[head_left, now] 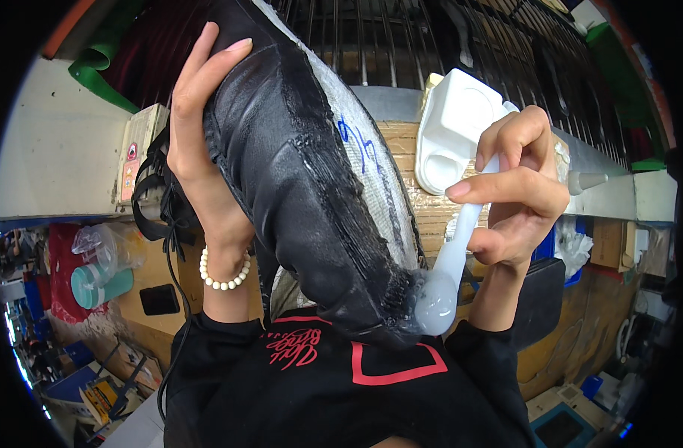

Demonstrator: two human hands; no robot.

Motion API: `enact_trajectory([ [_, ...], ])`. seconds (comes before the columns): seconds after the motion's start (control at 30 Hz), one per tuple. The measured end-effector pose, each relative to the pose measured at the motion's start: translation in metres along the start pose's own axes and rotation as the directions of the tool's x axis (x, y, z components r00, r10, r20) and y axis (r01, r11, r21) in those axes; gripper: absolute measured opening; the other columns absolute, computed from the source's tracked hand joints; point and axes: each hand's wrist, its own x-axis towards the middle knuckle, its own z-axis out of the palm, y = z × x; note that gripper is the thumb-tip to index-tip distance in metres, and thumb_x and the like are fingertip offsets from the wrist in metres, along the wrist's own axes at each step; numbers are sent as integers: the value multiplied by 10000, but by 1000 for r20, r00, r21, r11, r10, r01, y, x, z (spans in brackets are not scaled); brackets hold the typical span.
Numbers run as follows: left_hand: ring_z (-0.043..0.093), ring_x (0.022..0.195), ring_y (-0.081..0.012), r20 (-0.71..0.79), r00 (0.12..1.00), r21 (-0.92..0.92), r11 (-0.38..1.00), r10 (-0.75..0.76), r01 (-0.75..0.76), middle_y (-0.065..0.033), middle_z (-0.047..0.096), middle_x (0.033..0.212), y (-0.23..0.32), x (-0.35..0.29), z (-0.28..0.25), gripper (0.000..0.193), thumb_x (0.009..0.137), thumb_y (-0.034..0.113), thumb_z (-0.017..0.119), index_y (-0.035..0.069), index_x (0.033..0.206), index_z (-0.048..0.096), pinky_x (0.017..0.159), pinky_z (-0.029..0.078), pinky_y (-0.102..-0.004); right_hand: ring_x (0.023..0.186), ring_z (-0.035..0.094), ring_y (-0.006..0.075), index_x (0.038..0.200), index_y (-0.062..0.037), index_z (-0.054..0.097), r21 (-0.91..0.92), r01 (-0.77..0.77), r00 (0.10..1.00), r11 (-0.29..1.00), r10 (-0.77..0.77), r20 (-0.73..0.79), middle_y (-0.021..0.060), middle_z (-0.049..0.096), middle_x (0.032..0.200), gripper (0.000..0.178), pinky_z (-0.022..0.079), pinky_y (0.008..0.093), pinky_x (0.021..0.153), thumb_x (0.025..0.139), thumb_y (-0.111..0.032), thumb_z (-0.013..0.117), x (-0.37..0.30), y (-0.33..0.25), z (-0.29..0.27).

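A black leather boot (281, 164) leans across the middle with its underside turned to the right. Pleated leather edges fold over a pale grey insole (360, 142) with blue handwriting. My left hand (196, 127) grips the boot from its left side, thumb and fingers against the leather. In my right hand (524, 183), a translucent white plastic spoon (461, 239) is pinched between fingers and thumb. Its rounded bowl touches the pleated edge at the boot's lower end. The leather there looks wet and shiny.
A white moulded plastic tray (461, 123) stands on the cardboard-covered bench behind the boot. Dark metal bars (371, 45) run along the back. A black cord (178, 299) hangs at the left, near a phone (160, 299) and a teal container (102, 285). A white nozzle (586, 181) lies right.
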Motion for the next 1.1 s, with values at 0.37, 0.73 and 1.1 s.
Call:
enact_trajectory([
  [0.37, 537, 1341, -356, 81, 995, 55, 996, 65, -70, -192, 590, 1393, 2, -3, 5, 738, 694, 291, 865, 69, 1333, 570, 1086, 453, -426, 790, 478, 148, 840, -62, 793, -30, -152, 984, 988, 148, -101, 29, 418, 936, 481, 355, 279, 691, 683, -509, 872, 5, -2, 8],
  [0.73, 585, 1282, -324, 100, 964, -94, 962, -247, 256, -230, 543, 1442, 6, -13, 7, 705, 677, 167, 842, 41, 1329, 603, 1077, 451, -424, 790, 501, 159, 832, -128, 808, -19, -8, 999, 1000, 8, -34, 18, 406, 904, 555, 358, 295, 687, 646, -649, 854, 4, -1, 1],
  [1.1, 548, 1314, -264, 342, 839, -323, 785, -423, 528, -216, 518, 1459, 20, -29, 11, 781, 681, 196, 849, 10, 1377, 548, 1117, 402, -368, 798, 501, 162, 838, -132, 809, 36, 92, 996, 995, -91, -13, 17, 398, 899, 536, 379, 295, 680, 624, -619, 876, 24, 3, 12],
])
